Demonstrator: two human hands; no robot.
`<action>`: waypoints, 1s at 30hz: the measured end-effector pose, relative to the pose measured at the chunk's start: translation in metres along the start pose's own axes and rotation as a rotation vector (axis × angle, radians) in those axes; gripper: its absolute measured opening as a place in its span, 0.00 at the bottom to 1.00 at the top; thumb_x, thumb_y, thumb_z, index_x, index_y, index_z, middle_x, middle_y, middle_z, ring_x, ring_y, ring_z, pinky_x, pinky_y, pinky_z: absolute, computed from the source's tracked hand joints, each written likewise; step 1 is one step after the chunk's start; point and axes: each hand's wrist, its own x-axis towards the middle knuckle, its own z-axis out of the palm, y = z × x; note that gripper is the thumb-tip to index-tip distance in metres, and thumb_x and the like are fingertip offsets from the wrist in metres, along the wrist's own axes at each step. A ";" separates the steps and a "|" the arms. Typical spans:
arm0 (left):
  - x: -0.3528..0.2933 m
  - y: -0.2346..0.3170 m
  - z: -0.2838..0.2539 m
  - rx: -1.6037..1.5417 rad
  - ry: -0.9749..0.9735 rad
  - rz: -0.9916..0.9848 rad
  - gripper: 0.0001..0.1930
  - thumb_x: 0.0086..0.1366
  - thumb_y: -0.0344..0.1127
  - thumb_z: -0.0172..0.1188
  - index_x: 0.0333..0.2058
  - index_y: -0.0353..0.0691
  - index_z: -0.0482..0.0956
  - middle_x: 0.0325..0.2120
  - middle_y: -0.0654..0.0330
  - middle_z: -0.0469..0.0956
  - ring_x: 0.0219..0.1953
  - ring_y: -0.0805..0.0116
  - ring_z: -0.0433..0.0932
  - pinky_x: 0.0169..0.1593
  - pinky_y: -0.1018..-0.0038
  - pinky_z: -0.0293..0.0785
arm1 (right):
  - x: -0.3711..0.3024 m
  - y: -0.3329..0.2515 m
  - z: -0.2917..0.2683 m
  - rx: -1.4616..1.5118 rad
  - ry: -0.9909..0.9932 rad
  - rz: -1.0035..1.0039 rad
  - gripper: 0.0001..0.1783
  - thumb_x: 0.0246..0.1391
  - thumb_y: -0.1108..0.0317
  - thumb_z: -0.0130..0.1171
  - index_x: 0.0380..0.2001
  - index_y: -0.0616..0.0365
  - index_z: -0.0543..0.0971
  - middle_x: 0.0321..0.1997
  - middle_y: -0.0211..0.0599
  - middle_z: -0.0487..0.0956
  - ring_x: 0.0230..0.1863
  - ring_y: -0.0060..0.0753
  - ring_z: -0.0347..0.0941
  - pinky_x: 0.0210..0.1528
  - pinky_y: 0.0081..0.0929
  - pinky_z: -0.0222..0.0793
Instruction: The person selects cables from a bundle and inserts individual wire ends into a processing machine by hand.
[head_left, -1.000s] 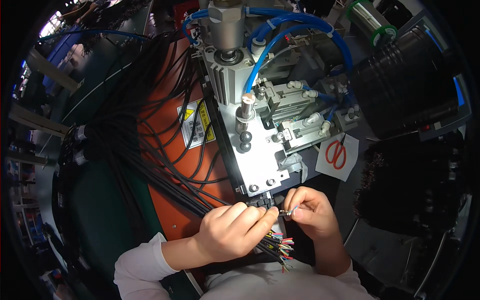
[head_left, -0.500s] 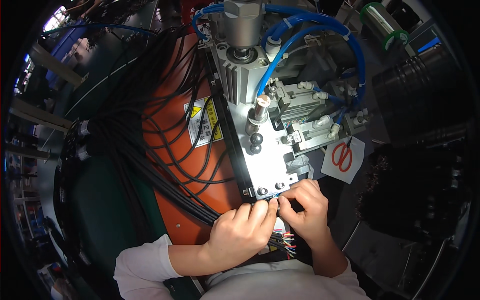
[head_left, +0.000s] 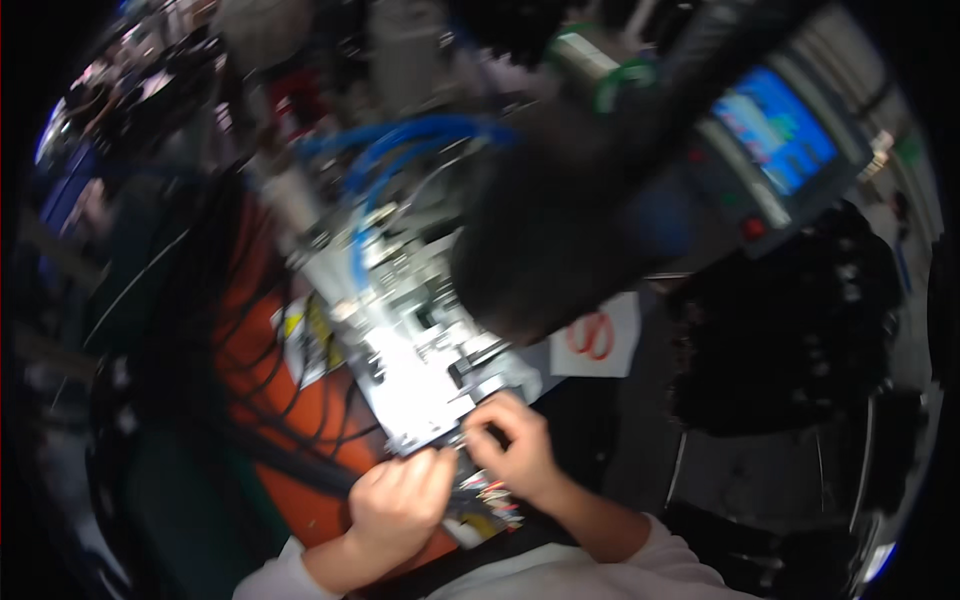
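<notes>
At the near edge of the bright metal machine plate (head_left: pixel 405 385), my left hand (head_left: pixel 400 505) is closed, with its fingers curled together. Just to its right, my right hand (head_left: pixel 515 450) makes a pinch of thumb and forefinger at the same edge. Blur hides what either hand's fingertips hold. Below and between the hands, a bundle of cable ends with bare coloured wires (head_left: pixel 495 500) sticks out. The black cables (head_left: pixel 310 470) run in from the left, toward my left hand.
An orange panel (head_left: pixel 300 400) lies left of the plate, black cables across it. Blue air hoses (head_left: pixel 400 130) arch over the machine. A dark blurred machine part (head_left: pixel 560 230) blocks the middle. A screen panel (head_left: pixel 775 130) stands upper right. Red-handled scissors (head_left: pixel 590 337) lie on white paper.
The view has swung, so the machine and both hands sit farther left, and the screen panel and a large dark part have come in. My hands stay near the plate's edge, slightly farther apart.
</notes>
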 end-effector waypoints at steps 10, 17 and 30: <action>-0.008 0.016 -0.041 0.066 -0.211 -0.081 0.11 0.58 0.25 0.56 0.41 0.36 0.78 0.34 0.52 0.78 0.25 0.62 0.77 0.24 0.71 0.73 | -0.004 -0.001 -0.005 0.263 -0.103 -0.052 0.05 0.53 0.71 0.60 0.31 0.61 0.77 0.32 0.33 0.76 0.37 0.27 0.72 0.40 0.24 0.67; -0.003 0.001 -0.035 -0.137 -0.094 -0.011 0.14 0.55 0.21 0.55 0.41 0.34 0.79 0.35 0.52 0.79 0.28 0.59 0.78 0.30 0.69 0.74 | -0.007 -0.001 -0.006 0.429 -0.417 -0.411 0.12 0.44 0.76 0.63 0.36 0.60 0.80 0.38 0.37 0.78 0.44 0.38 0.73 0.48 0.33 0.67; 0.003 -0.002 -0.041 -0.313 0.188 0.189 0.14 0.50 0.16 0.57 0.38 0.28 0.80 0.30 0.49 0.80 0.29 0.54 0.80 0.35 0.67 0.77 | -0.013 -0.033 -0.010 0.305 -0.136 -0.284 0.11 0.47 0.71 0.67 0.34 0.59 0.78 0.35 0.36 0.78 0.40 0.35 0.74 0.43 0.29 0.69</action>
